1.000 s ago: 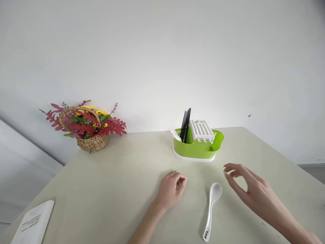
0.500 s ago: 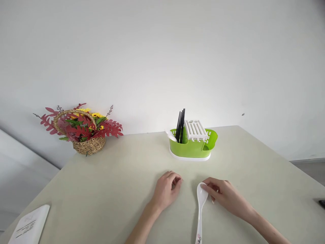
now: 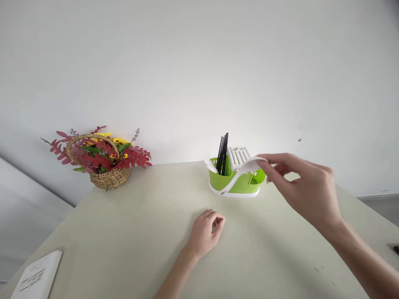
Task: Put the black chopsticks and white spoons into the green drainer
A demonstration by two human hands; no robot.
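My right hand (image 3: 299,182) pinches a white spoon (image 3: 241,172) by its bowl end, raised above the table. The spoon's handle slopes down to the left, in front of the green cutlery caddy (image 3: 215,181). Several black chopsticks (image 3: 222,153) and another white spoon (image 3: 211,166) stand in the caddy's left section. A white slotted rack (image 3: 238,156) sits over its middle, partly covered by the held spoon. My left hand (image 3: 206,232) rests on the table with its fingers curled in, and nothing shows in it.
A wicker basket (image 3: 109,178) of red leaves and yellow flowers stands at the back left of the table (image 3: 124,236). A white flat box (image 3: 39,274) lies at the front left. A small dark object (image 3: 396,248) shows at the right edge. The wall rises behind the caddy.
My right hand has lifted the white spoon off the table and carried it up and forward to the caddy, its handle swinging left. My left hand has stayed in place.
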